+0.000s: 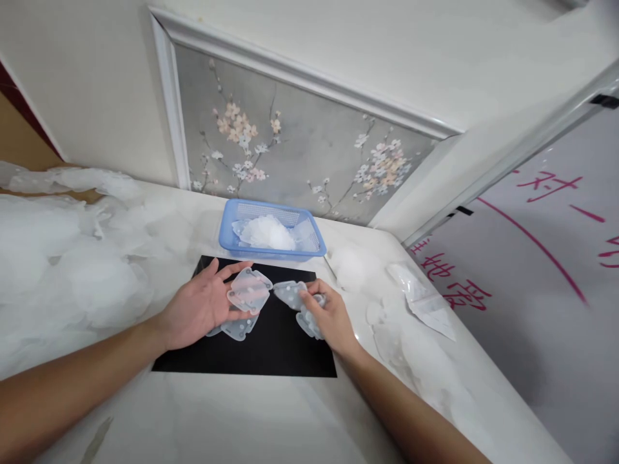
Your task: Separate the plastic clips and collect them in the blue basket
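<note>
My left hand (198, 309) is palm up above a black mat, its fingers stretched out and spread. A frosted translucent plastic piece (250, 291) with rounded corner tabs lies across its fingers, which show pink through it. Below, a similar plastic piece (240, 327) shows partly behind the fingers. My right hand (329, 312) is closed, pinching a dotted translucent plastic piece (289, 294) between thumb and fingers. The tip of that piece meets the edge of the one at my left hand; whether they are joined I cannot tell. Another piece (309, 323) hangs under my right fingers.
The black mat (280, 354) lies on a white marbled table (232, 419). Behind it stands a blue basket (271, 253) holding frosted pieces. Heaps of translucent plastic (87, 258) cover the left side. A clear bag (425, 303) lies right, near a whiteboard (532, 309) with red writing.
</note>
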Motion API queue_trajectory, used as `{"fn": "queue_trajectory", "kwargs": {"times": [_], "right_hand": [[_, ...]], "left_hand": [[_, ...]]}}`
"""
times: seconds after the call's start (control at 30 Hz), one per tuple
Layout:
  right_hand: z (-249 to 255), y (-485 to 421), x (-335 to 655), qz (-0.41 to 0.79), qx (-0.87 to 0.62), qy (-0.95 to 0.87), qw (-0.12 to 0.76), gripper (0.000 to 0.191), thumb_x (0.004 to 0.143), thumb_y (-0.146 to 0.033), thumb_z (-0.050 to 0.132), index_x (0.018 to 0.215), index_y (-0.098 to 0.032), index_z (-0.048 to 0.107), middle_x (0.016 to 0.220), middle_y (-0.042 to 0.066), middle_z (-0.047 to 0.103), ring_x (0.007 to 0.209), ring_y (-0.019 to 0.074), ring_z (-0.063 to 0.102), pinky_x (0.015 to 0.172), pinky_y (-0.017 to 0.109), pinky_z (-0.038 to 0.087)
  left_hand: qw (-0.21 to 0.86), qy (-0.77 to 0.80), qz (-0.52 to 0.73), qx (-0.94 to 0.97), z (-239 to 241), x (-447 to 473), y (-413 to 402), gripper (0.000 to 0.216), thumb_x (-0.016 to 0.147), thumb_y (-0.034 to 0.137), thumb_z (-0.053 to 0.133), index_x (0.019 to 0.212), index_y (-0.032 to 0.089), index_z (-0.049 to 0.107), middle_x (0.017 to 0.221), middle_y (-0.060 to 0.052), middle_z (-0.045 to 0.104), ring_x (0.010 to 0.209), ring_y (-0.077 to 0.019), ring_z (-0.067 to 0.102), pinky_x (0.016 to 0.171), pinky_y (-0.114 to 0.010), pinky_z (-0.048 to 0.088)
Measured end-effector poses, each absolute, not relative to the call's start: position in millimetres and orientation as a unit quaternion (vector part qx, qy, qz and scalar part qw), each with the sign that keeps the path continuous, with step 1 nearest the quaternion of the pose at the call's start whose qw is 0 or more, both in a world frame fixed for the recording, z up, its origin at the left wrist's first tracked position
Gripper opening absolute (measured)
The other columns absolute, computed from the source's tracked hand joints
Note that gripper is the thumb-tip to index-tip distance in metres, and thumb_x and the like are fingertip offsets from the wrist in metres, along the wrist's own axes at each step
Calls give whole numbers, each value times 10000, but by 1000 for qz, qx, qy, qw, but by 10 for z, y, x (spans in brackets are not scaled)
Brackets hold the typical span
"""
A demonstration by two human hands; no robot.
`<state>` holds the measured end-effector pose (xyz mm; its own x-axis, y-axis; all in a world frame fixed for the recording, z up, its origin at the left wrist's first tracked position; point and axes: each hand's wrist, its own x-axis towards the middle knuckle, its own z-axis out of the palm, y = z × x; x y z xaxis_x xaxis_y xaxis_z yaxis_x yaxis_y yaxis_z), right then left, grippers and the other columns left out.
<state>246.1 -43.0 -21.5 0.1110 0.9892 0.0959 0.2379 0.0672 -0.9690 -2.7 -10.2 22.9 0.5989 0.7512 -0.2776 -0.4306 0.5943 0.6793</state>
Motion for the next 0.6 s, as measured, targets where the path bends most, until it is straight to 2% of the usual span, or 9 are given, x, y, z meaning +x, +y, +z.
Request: {"fn": "queue_trajectory", "kwargs": {"times": [0.1, 0.27, 0.4, 0.53, 0.6], "right_hand": [[-210, -401, 2490, 492, -557, -437, 508, 455, 754, -606, 705, 712, -224, 462, 569, -54, 509, 485, 102, 434, 467, 233, 362], [-195, -378, 2492, 586, -523, -358, 505, 470, 640, -563, 808, 821, -230, 530, 583, -60, 560, 461, 101, 457, 439, 217, 336], [-198, -376, 2493, 593, -515, -366, 499, 424, 651, -484, 800, 933, -238, 601, 652, -37, 609, 522, 129, 532, 483, 236, 383], [-196, -389, 2490, 527, -525, -438, 506, 225, 752, -433, 680, 824, -222, 646, 667, -24, 561, 564, 127, 512, 523, 253, 403], [-180, -425, 2460, 465, -544, -509, 479, 209, 800, -430, 634, 789, -221, 649, 641, -23, 523, 561, 130, 483, 537, 266, 406]], "left_hand": [[853, 275, 338, 287, 195, -29, -96, 599, 898, 575, 508, 1371, 208, 482, 1298, -154, 640, 1379, -362, 438, 1072, -603, 374], [852, 279, 338, 288, 177, -19, -85, 541, 903, 558, 516, 1320, 215, 531, 1284, -152, 638, 1374, -362, 441, 1065, -605, 376], [851, 285, 336, 287, 168, -18, -84, 536, 906, 562, 511, 1315, 215, 537, 1279, -153, 639, 1359, -360, 457, 1051, -587, 403], [861, 264, 327, 288, 135, -32, -83, 572, 913, 589, 482, 1344, 214, 506, 1279, -147, 638, 1318, -360, 505, 1063, -582, 386], [866, 250, 322, 290, 123, -35, -87, 573, 923, 593, 462, 1351, 213, 500, 1282, -146, 634, 1304, -353, 519, 1075, -578, 369]]}}
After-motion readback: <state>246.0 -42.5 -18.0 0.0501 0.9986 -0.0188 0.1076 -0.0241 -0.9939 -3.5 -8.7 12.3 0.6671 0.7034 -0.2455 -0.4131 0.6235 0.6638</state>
